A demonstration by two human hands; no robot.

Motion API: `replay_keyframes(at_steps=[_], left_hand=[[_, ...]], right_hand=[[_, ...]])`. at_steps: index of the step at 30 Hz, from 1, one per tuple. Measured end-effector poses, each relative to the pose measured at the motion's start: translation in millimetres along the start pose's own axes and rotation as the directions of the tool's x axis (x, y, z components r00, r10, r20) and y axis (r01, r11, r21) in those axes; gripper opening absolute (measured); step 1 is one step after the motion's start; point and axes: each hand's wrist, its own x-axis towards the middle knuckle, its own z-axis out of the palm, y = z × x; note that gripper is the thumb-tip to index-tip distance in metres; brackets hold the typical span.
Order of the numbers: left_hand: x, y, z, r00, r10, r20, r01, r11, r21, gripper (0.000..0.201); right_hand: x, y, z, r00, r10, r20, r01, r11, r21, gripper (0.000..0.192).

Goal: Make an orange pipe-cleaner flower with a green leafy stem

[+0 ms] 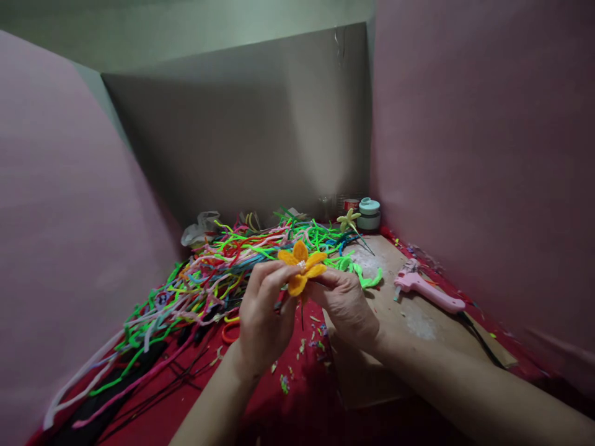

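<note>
Both hands pinch the orange flower (302, 266): left hand (263, 316) and right hand (346, 306). It looks light, fuzzy and bendy, so holding it under the petals seems best.

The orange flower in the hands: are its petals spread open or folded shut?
Spread open. The orange flower shows separate petals fanning out around a pale centre, pinched between the left hand and right hand.

The orange flower (302, 266) and the heap of pipe cleaners (218, 266) look fuzzy and matt. The glue gun (427, 291) is smooth pink plastic, lying on a rough, scuffed cardboard sheet (418, 334) over red cloth (297, 396).
</note>
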Motion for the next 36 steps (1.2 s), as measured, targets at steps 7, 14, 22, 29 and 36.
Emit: replay_keyframes(at_steps=[7, 14, 22, 29, 36], left_hand=[[17.0, -12.0, -13.3, 0.991, 0.079, 0.11, -0.097, 0.981, 0.171, 0.023], [7.9, 5.7, -12.3, 0.982, 0.114, 0.15, -0.173, 0.858, 0.483, 0.007], [26.3, -2.2, -41.4, 0.891, -0.196, 0.409, 0.194, 0.98, 0.045, 0.022], [71.1, -6.9, -59.2, 0.753, -0.307, 0.581, 0.522, 0.817, -0.245, 0.028], [88.5, -0.1, -31.2, 0.39, -0.308, 0.868, 0.839, 0.507, -0.197, 0.015]], right_hand=[[-1.2, -5.4, -0.2, 1.0, 0.009, 0.016, -0.009, 1.0, -0.016, 0.01], [-2.1, -14.7, 0.6, 0.988, -0.139, -0.073, 0.121, 0.97, -0.209, 0.011], [-0.6, -19.7, -5.5, 0.987, -0.151, 0.05, 0.158, 0.968, -0.197, 0.01], [-3.4, -31.4, -2.6, 0.959, -0.119, 0.258, 0.163, 0.974, -0.157, 0.013], [-4.8, -37.4, -3.6, 0.937, -0.171, 0.306, 0.247, 0.942, -0.228, 0.021]])
